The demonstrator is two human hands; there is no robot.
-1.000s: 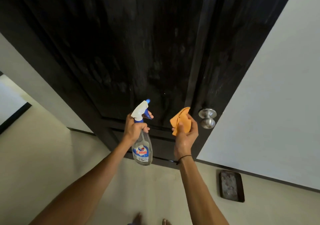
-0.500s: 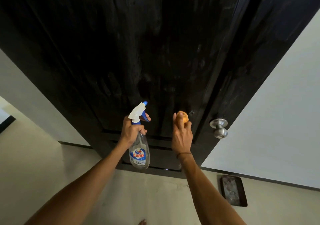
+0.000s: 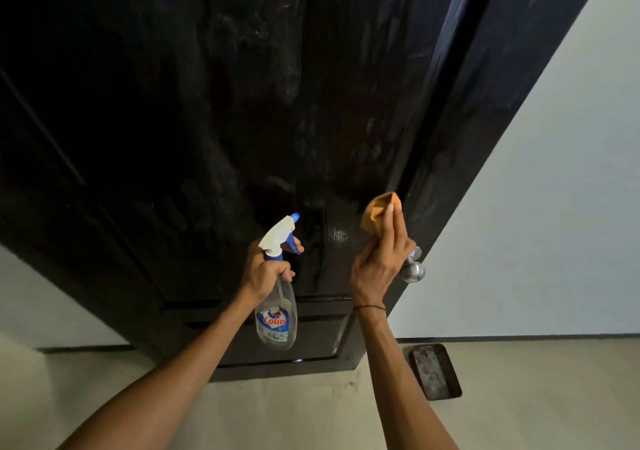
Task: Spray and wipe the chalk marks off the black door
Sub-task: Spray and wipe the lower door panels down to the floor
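The black door [image 3: 242, 110] fills the upper view, with faint pale chalk smears [image 3: 263, 44] on its upper panel and a wet sheen low down near my hands. My left hand [image 3: 265, 273] grips the neck of a clear spray bottle [image 3: 277, 314] with a white and blue trigger head, its nozzle pointing at the door. My right hand [image 3: 379, 259] pinches a folded orange cloth [image 3: 379, 212] held up against the door's right edge, just above the knob.
A silver round door knob [image 3: 412, 269] sticks out behind my right hand. A white wall [image 3: 536, 207] stands to the right. A dark rectangular mat [image 3: 434, 370] lies on the beige floor [image 3: 294, 415] by the wall's black skirting.
My right hand has shifted right and up with the cloth, from the door panel toward its right edge by the knob. The left hand keeps the bottle in much the same pose.
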